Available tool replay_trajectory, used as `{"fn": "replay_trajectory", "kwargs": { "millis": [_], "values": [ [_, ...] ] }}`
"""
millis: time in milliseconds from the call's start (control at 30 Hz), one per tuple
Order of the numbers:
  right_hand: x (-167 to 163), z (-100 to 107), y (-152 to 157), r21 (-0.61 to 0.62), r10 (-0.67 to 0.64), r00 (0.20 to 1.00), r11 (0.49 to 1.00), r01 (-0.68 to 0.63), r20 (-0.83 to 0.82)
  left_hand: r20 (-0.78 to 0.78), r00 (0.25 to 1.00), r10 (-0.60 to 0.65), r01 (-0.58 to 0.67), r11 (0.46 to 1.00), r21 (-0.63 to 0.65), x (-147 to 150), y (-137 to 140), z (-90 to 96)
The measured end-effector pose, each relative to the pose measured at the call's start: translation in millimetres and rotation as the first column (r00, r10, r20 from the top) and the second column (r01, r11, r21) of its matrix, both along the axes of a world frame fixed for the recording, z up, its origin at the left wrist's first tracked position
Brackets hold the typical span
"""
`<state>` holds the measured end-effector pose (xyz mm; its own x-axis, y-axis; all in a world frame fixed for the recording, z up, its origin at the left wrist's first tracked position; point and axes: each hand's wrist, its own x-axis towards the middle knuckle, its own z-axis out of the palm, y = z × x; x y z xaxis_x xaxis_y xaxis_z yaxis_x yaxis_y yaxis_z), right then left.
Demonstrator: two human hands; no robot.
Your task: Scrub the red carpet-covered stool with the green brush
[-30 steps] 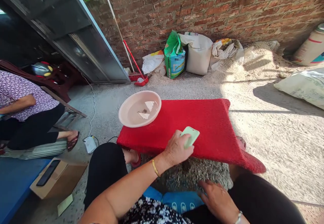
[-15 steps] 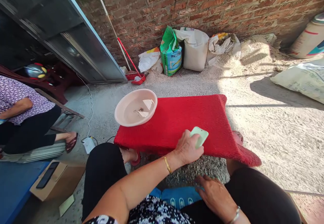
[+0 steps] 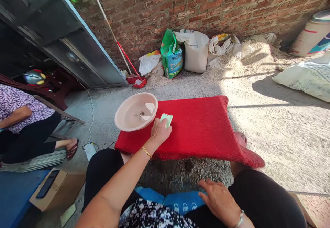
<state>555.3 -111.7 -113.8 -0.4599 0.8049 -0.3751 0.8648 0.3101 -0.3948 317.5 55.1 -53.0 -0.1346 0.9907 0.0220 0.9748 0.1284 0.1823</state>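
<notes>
We see the pale green block (image 3: pixel 168 118) over the red-covered desk (image 3: pixel 196 128), near the pink basin (image 3: pixel 120 117); whether it touches the cloth we cannot tell. Our left hand (image 3: pixel 161 131) grips it with closed fingers. Our right hand (image 3: pixel 220 197), fingers loosely open, lies by the right leg (image 3: pixel 265 193).

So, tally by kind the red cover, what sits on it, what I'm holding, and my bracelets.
Red cover: 1
Pink basin: 1
Pale green object in your left hand: 1
Bracelets, gold bracelet and silvery bracelet: 2
Total: 5
</notes>
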Motion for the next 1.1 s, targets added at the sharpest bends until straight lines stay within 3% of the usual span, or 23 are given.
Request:
{"fn": "replay_trajectory", "kwargs": {
  "millis": [67, 167, 233, 300, 367, 467, 533, 700, 800, 867, 967, 1100],
  "values": [
    [0, 1, 0, -0.007, -0.001, 1.000, 1.000, 0.001, -0.001, -0.037, 0.997, 0.067, -0.067, 0.998, -0.014, -4, 7, -1.5],
    [0, 2, 0, -0.027, 0.002, 1.000, 1.000, -0.002, 0.014, 0.004, 0.998, 0.055, -0.055, 0.997, -0.053, 27, 6, -8.4],
    [0, 2, 1, -0.039, 0.003, 1.000, 0.999, -0.002, 0.024, 0.067, 0.995, -0.074, 0.076, 0.996, -0.038, 68, -2, -13.2],
    [0, 0, 1, -0.048, 0.001, 1.000, 0.999, 0.000, 0.026, 0.168, 0.949, -0.267, 0.277, 0.960, -0.039, 114, -16, -15.3],
    [0, -4, 1, -0.058, 0.000, 1.000, 0.998, 0.001, 0.016, 0.284, 0.834, -0.473, 0.503, 0.864, -0.038, 154, -32, -13.7],
    [0, -8, 1, -0.065, -0.003, 1.000, 0.998, 0.004, 0.007, 0.409, 0.705, -0.580, 0.649, 0.760, -0.040, 181, -46, -8.1],
    [0, -7, 1, -0.062, -0.007, 1.000, 0.998, 0.008, 0.015, 0.429, 0.710, -0.558, 0.625, 0.780, -0.020, 170, -43, -5.6],
    [-2, 4, 2, -0.071, -0.002, 1.000, 0.997, 0.004, 0.022, 0.254, 0.937, -0.241, 0.261, 0.964, -0.047, 84, -1, -2.0],
    [-1, 7, 1, -0.070, -0.010, 1.000, 0.997, 0.011, 0.007, 0.076, 0.997, -0.020, 0.026, 0.996, -0.083, 38, 27, 4.4],
    [0, 7, 0, -0.060, -0.022, 1.000, 0.998, 0.022, -0.004, 0.011, 0.997, 0.074, -0.073, 0.993, -0.090, 25, 38, 7.1],
    [1, 7, -1, -0.054, -0.033, 0.999, 0.998, 0.032, -0.016, 0.027, 0.997, 0.079, -0.075, 0.992, -0.104, 42, 39, 3.2],
    [2, 5, -1, -0.053, -0.041, 0.999, 0.998, 0.039, -0.029, 0.160, 0.970, -0.183, 0.198, 0.977, -0.082, 113, 6, -11.2]
  ]
}}
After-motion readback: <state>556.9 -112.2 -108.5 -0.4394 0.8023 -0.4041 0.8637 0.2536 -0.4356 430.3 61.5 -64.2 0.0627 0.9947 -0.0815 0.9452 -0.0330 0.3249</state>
